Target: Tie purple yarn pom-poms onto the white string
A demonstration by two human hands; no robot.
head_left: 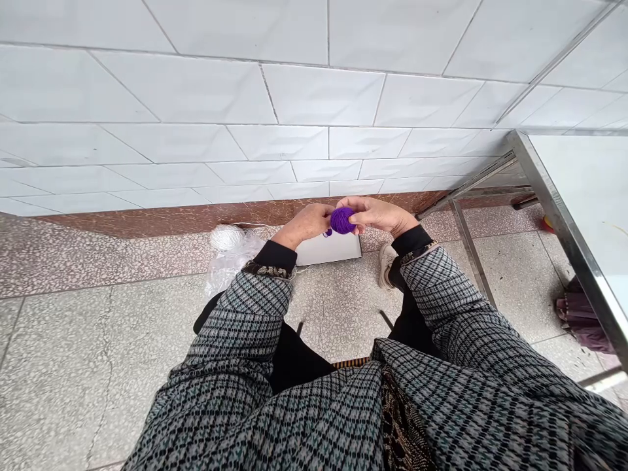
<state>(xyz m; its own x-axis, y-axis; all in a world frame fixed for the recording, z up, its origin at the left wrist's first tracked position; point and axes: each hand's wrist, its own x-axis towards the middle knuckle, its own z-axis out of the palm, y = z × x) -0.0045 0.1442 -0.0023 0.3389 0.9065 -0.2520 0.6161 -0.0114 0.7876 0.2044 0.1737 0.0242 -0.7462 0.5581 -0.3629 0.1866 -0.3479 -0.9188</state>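
A small purple ball of yarn (341, 220) is held up between both hands in front of my knees. My right hand (377, 214) is closed on the ball, thumb and fingers wrapped round its right side. My left hand (307, 224) is curled at the ball's left side, fingers pinched together where a short purple strand hangs down. Both arms wear checked grey sleeves with dark cuffs.
On the floor lie a white ball of yarn (226, 237) on a clear plastic bag (230, 261) and a flat white board (328, 249). A metal-framed table (564, 209) stands at right, with a purple folded umbrella (579, 317) beneath. A white tiled wall rises ahead.
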